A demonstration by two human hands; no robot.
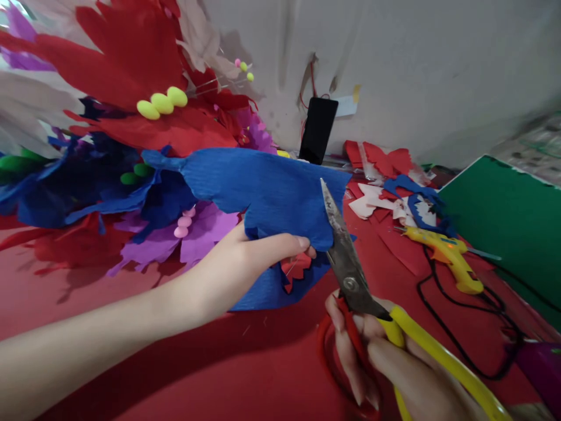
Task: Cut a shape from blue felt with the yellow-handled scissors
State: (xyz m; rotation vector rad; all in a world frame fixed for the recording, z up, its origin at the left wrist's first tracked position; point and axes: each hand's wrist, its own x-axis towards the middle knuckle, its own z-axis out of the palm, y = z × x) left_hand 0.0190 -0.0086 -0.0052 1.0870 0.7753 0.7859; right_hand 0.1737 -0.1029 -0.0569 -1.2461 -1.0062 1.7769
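Observation:
My left hand (245,260) pinches a folded piece of blue crepe paper (263,187) between thumb and fingers, holding it up over the red table. A small red zigzag cut-out (295,270) shows just under that thumb. My right hand (381,356) grips a pair of scissors (344,257) with red and yellow handles. The metal blades point up and touch the right edge of the blue paper.
Crepe-paper flowers in red, blue and purple with yellow and green stamens (162,104) crowd the left. A yellow glue gun (451,257) with a black cord lies at right beside a green sheet (504,222). Paper scraps (394,187) and a black phone (318,130) stand near the wall.

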